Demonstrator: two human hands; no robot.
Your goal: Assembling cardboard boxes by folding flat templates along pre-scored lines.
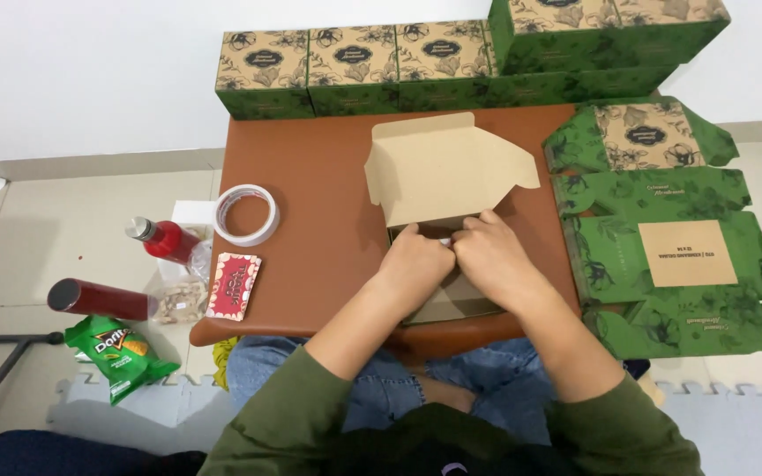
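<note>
Both hands pinching a half-folded box at the table's near edge

Left hand (416,257) and right hand (487,256) are closed on the box (443,172) front flap; uneven pressure could crease it, or nudge it off the table (310,176).

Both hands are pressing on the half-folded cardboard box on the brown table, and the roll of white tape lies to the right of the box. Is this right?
Not quite. In the head view, the roll of white tape lies to the left of the half-folded cardboard box, not the right. The rest holds: the left hand and the right hand both press on the box on the brown table.
</note>
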